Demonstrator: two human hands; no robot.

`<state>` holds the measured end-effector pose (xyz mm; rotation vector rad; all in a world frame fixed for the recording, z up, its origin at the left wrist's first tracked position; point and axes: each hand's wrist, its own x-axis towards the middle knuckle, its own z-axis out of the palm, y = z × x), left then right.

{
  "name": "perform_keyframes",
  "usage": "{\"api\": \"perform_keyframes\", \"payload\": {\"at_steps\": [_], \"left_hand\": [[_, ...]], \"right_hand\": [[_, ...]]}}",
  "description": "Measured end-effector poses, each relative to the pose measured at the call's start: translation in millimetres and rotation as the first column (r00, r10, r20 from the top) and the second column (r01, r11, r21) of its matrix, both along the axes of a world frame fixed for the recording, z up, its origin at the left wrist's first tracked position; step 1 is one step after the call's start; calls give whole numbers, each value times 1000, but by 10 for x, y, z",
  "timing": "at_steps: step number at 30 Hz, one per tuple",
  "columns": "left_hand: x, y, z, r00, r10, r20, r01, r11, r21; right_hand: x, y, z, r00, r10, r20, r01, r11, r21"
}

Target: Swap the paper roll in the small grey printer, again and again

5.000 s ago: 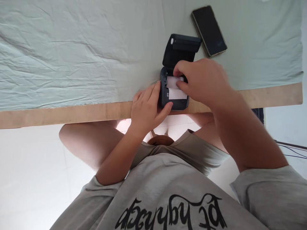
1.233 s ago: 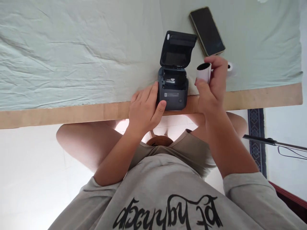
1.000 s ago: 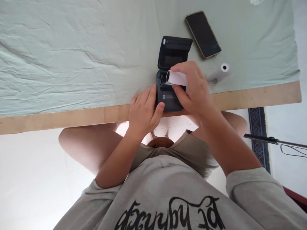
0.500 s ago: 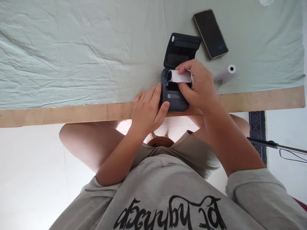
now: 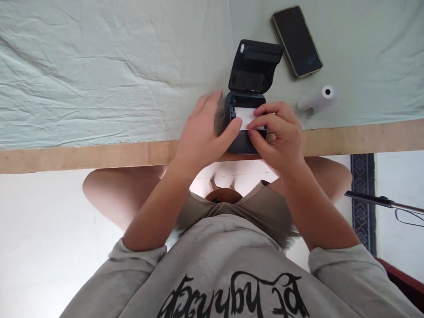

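A small dark printer [image 5: 244,143] lies near the table's front edge, its lid [image 5: 253,68] raised away from me. White paper [image 5: 244,115] lies in its open compartment, with a loose edge toward me. My right hand [image 5: 280,130] pinches that edge between thumb and fingers at the printer's right side. At the left side is my left hand [image 5: 207,130], fingers apart, its thumb reaching over the printer to the paper's left corner. Whether the thumb touches the paper I cannot tell.
A phone [image 5: 297,42] lies beyond the printer to the right. Nearer, a second white paper roll [image 5: 318,100] rests on the pale green cloth [image 5: 115,75]. A wooden strip [image 5: 82,157] runs along the table's front edge. A dark pole [image 5: 369,198] is at the lower right.
The roll has gone down into the compartment, and my right hand has shifted from it to the paper's edge. My left hand has lifted off the printer's side, its thumb moving over the paper.
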<state>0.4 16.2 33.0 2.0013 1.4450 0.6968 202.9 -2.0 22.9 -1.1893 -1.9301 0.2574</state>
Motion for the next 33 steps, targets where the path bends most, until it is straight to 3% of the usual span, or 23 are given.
{"api": "perform_keyframes", "payload": {"at_steps": [7, 10, 13, 18, 23, 27, 33], "left_hand": [[171, 135, -174, 997, -71, -28, 72, 997, 27], [168, 121, -194, 996, -78, -35, 79, 997, 17], [152, 106, -220, 996, -67, -50, 68, 998, 16], [123, 123, -289, 996, -88, 15, 87, 996, 29], [92, 112, -312, 992, -86, 94, 87, 996, -4], [99, 94, -285, 993, -83, 81, 83, 997, 5], [107, 113, -224, 987, -76, 139, 74, 997, 14]], "right_hand": [[7, -96, -76, 998, 37, -59, -32, 996, 85], [117, -40, -57, 992, -48, -120, 58, 995, 85], [225, 155, -71, 969, -156, -192, 154, 988, -22], [230, 559, -102, 945, -86, -314, -5, 960, -279], [179, 558, -131, 834, -191, -518, 69, 967, -246], [216, 416, -199, 889, -101, -448, -16, 968, -249], [273, 388, -210, 959, -3, -285, -114, 912, -394]]}}
